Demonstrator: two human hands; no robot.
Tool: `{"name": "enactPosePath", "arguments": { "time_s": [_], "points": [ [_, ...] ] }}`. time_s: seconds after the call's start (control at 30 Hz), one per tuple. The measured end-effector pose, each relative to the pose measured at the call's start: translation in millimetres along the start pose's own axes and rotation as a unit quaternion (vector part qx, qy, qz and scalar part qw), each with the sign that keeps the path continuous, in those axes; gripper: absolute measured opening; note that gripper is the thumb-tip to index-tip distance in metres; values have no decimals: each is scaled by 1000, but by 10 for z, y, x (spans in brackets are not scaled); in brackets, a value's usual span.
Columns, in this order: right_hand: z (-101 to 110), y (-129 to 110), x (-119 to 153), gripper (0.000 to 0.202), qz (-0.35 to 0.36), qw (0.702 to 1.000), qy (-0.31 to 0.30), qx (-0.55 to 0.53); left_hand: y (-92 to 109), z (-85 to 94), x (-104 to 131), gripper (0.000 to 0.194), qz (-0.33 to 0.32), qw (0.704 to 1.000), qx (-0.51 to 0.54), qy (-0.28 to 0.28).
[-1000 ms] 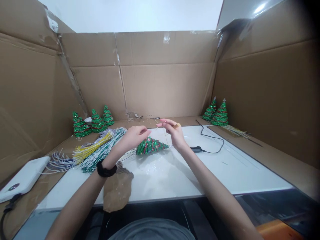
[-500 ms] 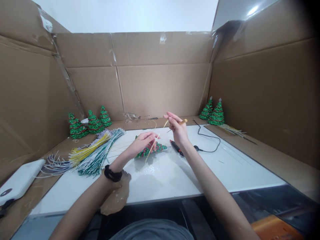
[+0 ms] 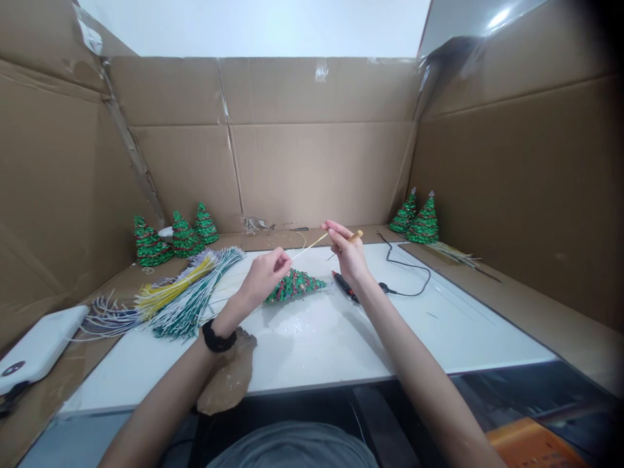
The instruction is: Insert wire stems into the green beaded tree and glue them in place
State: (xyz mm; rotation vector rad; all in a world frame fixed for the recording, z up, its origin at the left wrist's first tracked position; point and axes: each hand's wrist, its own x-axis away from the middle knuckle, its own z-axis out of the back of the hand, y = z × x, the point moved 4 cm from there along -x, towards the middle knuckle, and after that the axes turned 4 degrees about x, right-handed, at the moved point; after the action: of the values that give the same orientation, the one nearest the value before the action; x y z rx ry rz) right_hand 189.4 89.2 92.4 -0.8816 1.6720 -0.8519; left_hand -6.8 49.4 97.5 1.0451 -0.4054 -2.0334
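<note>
A thin yellow-and-white cord [image 3: 312, 244] is stretched in the air between my hands. Its lower end is pinched in the fingertips of my left hand [image 3: 267, 273], which wears a black wristband [image 3: 218, 337]. The fingers of my right hand [image 3: 348, 250] close on the upper end. That same hand also keeps a wooden-handled tool [image 3: 357, 236] with a thin shaft, like an awl, tucked in its grip. Below the cord, a green beaded Christmas tree [image 3: 297, 286] lies on its side on the white board [image 3: 322, 351], partly behind my left hand.
A black-and-orange glue gun [image 3: 344, 286] with a cord lies right of the tree. Bundles of white, yellow and green strands [image 3: 185, 299] are at left. Several small trees [image 3: 423, 221] stand at the back on both sides. Cardboard walls [image 3: 322, 156] surround the board.
My left hand has turned and closed on the cord's lower end, which hung loose before. The cord is now taut, and more of the lying tree shows. My right hand is nearly still.
</note>
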Motion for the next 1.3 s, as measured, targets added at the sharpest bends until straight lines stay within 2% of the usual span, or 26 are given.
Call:
{"name": "enactPosePath", "arguments": {
  "time_s": [0.1,0.23,0.43,0.6,0.73,0.87,1.0,1.1,1.3],
  "points": [
    [30,65,-28,36,-35,999,12,5,-38,13,-2,17,-43,995,-90,13],
    [75,138,-68,35,-48,998,26,-8,-111,8,-6,22,-46,994,-102,7],
    [75,119,-77,35,-26,999,20,-4,-127,53,-32,30,13,999,-39,14],
    [-69,86,6,30,-40,999,-21,-23,-58,-8,-2,33,86,988,111,-69],
    [-250,85,133,25,-62,994,-82,-34,28,-105,43,30,101,973,181,-100],
    [-376,94,248,25,-67,990,-126,-2,47,-193,75,29,96,977,175,-71],
    [-431,109,309,29,-63,988,-143,14,35,-246,95,31,87,981,170,-46],
    [-430,100,313,30,-57,987,-145,25,18,-272,93,31,90,977,185,-56],
    [-338,49,230,24,-47,985,-148,68,-24,-318,67,30,124,960,223,-112]
  ]
}}
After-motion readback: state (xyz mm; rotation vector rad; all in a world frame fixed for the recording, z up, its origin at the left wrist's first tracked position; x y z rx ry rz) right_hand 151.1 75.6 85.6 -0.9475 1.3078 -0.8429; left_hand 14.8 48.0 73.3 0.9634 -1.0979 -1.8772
